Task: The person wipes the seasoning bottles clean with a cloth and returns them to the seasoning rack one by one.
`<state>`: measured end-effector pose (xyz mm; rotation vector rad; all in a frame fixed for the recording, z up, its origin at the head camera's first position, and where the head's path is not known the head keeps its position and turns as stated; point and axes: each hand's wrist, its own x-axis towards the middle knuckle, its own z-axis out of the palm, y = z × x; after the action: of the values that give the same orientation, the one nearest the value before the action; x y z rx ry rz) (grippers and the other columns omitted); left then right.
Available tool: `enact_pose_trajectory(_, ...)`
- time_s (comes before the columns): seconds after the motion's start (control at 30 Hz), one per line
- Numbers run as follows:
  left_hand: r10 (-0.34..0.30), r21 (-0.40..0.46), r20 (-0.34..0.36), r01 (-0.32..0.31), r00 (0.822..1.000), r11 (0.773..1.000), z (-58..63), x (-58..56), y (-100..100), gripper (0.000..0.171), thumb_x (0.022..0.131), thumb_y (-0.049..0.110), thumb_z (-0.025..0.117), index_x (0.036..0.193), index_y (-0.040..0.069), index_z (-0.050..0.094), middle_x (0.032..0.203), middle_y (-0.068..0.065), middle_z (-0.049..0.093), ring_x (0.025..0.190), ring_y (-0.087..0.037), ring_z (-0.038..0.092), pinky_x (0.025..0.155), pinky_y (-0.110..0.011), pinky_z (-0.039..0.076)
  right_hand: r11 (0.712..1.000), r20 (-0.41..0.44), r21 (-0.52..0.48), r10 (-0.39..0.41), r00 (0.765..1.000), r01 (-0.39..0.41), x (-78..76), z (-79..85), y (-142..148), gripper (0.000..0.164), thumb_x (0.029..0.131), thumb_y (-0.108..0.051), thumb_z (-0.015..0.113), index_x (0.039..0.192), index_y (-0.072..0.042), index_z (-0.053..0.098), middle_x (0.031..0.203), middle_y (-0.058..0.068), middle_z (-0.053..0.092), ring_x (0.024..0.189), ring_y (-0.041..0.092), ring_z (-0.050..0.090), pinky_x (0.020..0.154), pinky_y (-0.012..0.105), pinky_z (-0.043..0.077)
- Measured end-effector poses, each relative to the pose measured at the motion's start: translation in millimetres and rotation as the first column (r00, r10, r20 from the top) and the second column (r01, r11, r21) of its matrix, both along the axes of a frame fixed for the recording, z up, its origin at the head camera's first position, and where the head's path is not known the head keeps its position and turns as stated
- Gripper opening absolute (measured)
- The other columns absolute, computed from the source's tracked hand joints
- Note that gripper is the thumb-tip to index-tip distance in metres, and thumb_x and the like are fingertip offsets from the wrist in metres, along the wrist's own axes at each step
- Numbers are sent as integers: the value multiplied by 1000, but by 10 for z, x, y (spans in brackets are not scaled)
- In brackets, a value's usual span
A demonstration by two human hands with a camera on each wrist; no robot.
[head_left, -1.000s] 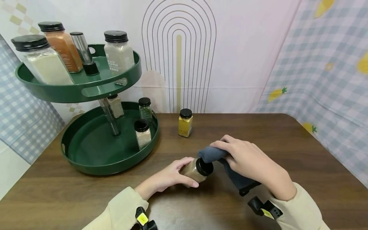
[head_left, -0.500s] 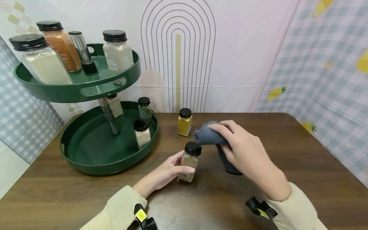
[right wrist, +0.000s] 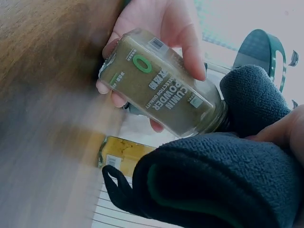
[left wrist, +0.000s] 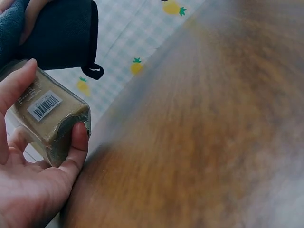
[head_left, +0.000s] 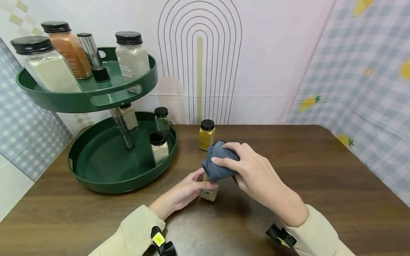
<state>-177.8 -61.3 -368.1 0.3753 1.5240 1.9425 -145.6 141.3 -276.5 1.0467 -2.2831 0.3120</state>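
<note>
My left hand (head_left: 184, 192) grips a square glass jar of brownish powder (head_left: 209, 194), its fingers and thumb around the sides. In the right wrist view the label of the jar (right wrist: 164, 83) reads cumin powder. A folded blue-grey cloth (head_left: 221, 161) covers the jar's top, so its black lid is hidden. My right hand (head_left: 256, 174) holds that cloth over the lid with bent fingers. In the left wrist view a black loop hangs from the corner of the cloth (left wrist: 61, 35). Just behind the hands a small jar of yellow spice (head_left: 206, 136) stands upright on the table.
To the left rises a two-tier green tray stand (head_left: 121, 188). Its upper tier bears large jars, including a black pepper jar (head_left: 132, 62), and a silver-black cylinder (head_left: 93, 57). Small jars such as a green-herb jar (head_left: 162, 122) stand below. A patterned cloth backdrop (head_left: 272, 64) borders the wooden table (head_left: 320, 170).
The jar has gone from tilted to nearly upright in my left hand. My right hand has moved left with the cloth, which now wraps over the lid.
</note>
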Motion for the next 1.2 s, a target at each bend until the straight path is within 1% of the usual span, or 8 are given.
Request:
enact_pose_trajectory(0.2,11,-5,21,-11,1000,1000,-4,8,-4,63,85,19,62,142,21,36,156,-1,9,141,-27,9,111,-61,2,1000,-13,-5,20,1000,-20,-22,3,28,56,68,12,65,109,-27,69,116,9,57,101,25,57,62,38,53)
enact_pose_trajectory(0.4,14,17,9,-14,1000,1000,-21,13,-2,64,86,17,62,143,20,33,149,-5,30,133,-24,30,112,-51,17,1000,7,-10,29,1000,-29,-35,1,69,55,69,12,65,108,-26,69,116,8,57,104,25,56,63,38,53)
enact_pose_trajectory(0.57,25,18,10,-26,1000,1000,-22,11,-4,66,86,18,62,144,18,31,143,-7,39,127,-22,38,108,-44,24,999,24,-22,31,999,-30,-61,3,103,55,69,12,61,108,-26,69,117,8,57,106,25,56,63,37,53)
enact_pose_trajectory(0.7,38,29,24,-39,999,999,-18,0,-6,66,87,20,62,144,14,29,136,-8,46,119,-19,46,105,-39,30,1000,28,-26,3,1000,-2,-81,7,138,54,69,13,56,105,-25,70,116,8,58,104,24,57,61,37,52)
enact_pose_trajectory(0.83,49,64,46,-52,998,997,-25,-11,-2,60,88,18,61,140,11,32,121,-5,52,106,-16,53,95,-34,40,999,42,-25,-38,998,39,-98,-8,174,53,69,13,56,105,-24,70,116,8,58,104,24,57,60,36,51)
enact_pose_trajectory(0.97,62,111,69,-69,996,991,-36,-7,-6,54,89,14,58,137,10,33,113,-3,55,101,-15,55,89,-33,44,994,88,12,-113,990,112,-128,-41,191,50,73,10,58,107,-24,70,117,9,58,104,26,57,59,37,51)
enact_pose_trajectory(1.1,74,131,89,-86,993,988,-43,0,-14,55,88,11,57,138,11,33,114,-4,55,102,-15,56,90,-33,44,965,143,117,-251,957,235,-161,-74,217,47,76,4,60,110,-26,68,116,9,58,102,27,57,57,37,51)
enact_pose_trajectory(1.2,75,120,86,-85,993,989,-50,13,-28,59,87,10,58,139,10,32,116,-5,55,103,-15,56,91,-32,43,944,153,131,-321,934,303,-167,-74,231,45,76,2,61,113,-24,67,115,9,58,99,28,57,55,40,50)
